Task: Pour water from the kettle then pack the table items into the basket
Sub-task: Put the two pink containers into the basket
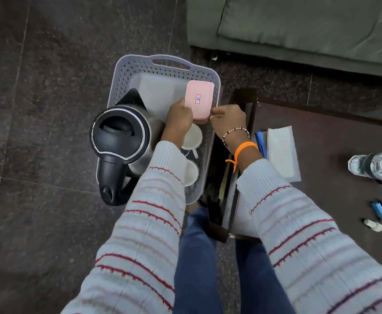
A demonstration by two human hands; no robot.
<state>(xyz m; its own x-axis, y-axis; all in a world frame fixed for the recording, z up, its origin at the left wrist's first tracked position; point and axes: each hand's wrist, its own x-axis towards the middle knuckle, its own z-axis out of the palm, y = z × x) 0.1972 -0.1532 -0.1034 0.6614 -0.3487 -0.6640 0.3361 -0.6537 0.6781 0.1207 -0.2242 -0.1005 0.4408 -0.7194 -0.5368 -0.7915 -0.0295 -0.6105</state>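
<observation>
One basket (204,74), grey perforated plastic, on dark floor at 9 o'clock of the low table (321,132); long axis 12-to-6, handle slot at 12.
One kettle (121,137), steel and black, packed upright at the 8 o'clock side of the basket, handle toward 6.
One pink box (199,99), lidded, labelled, tilted over the 2 o'clock quarter of the basket; long axis roughly 12-to-6, not yet seated flat.
Two white cups (193,138), at 5 o'clock inside the basket, directly under the box's near end.
Left hand (178,118): fingers curled on the box's 8 o'clock edge.
Right hand (229,120): pinching the box's 4 o'clock corner; equally near.
Judged next: lower toward 12, onto bare basket floor clear of cups.
Left on table: folded cloth (281,150), water bottle (375,165), small items at 4 o'clock.
</observation>
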